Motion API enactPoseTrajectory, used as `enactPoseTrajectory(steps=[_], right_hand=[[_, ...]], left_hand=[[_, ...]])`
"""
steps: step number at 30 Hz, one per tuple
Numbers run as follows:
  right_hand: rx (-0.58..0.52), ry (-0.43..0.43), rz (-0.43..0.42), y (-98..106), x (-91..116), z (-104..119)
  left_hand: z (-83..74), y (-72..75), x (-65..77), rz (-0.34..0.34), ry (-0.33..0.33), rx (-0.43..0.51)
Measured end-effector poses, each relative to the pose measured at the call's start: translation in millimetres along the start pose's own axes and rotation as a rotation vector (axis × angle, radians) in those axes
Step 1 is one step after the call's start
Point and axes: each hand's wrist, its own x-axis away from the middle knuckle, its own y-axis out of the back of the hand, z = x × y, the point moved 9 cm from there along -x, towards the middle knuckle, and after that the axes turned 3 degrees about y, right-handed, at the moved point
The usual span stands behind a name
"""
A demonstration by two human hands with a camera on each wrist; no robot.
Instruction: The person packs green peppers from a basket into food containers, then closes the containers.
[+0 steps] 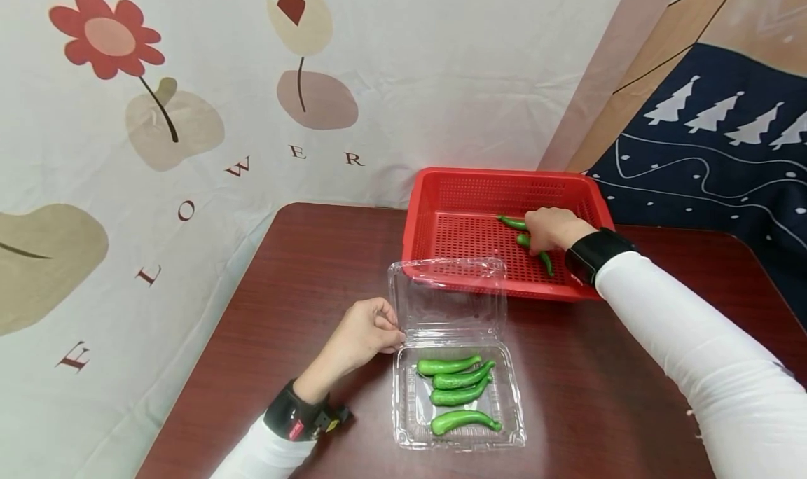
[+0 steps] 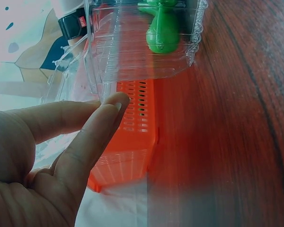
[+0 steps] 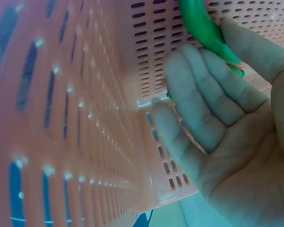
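Note:
A clear plastic clamshell box (image 1: 403,395) stands with its lid (image 1: 450,297) raised, and several green chili peppers (image 1: 460,396) lie in its base. Thumb and index finger of my left hand (image 1: 366,333) pinch the box's edge near the hinge, as the left wrist view also shows. My right hand (image 1: 551,228) is down inside the red basket (image 1: 412,234). There its thumb and fingertips are on a green chili pepper (image 3: 201,26), which passes between them. Green peppers (image 1: 509,222) show beside that hand in the head view, partly hidden by its fingers.
The basket, with slotted walls, stands at the back of the dark red wooden table (image 1: 315,269), right behind the raised lid. A white curtain (image 1: 403,80) with printed flowers and letters hangs behind the table, and a dark blue printed cloth (image 1: 712,157) is at the right.

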Motion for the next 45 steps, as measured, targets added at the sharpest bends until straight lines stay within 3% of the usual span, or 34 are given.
enactPoseTrajectory(steps=[10,16,23,32,45], right_hand=[[-0.107,0.091,-0.102,25,2,8],[-0.144,0.121,-0.238,48,9,14],[-0.194,0.169,-0.375,73,29,25],[-0.154,0.193,-0.555,95,61,39],[-0.211,0.283,-0.791,96,112,62]], left_hand=[[-1.0,1.4,1.1,-0.013,-0.007,-0.019],[-0.7,2.3,2.1,-0.023,-0.01,-0.021],[-0.7,0.4,2.7,-0.017,-0.013,-0.015],[-1.5,0.1,2.2,-0.017,-0.017,-0.013],[-2.7,0.0,2.8,-0.023,-0.021,-0.027]])
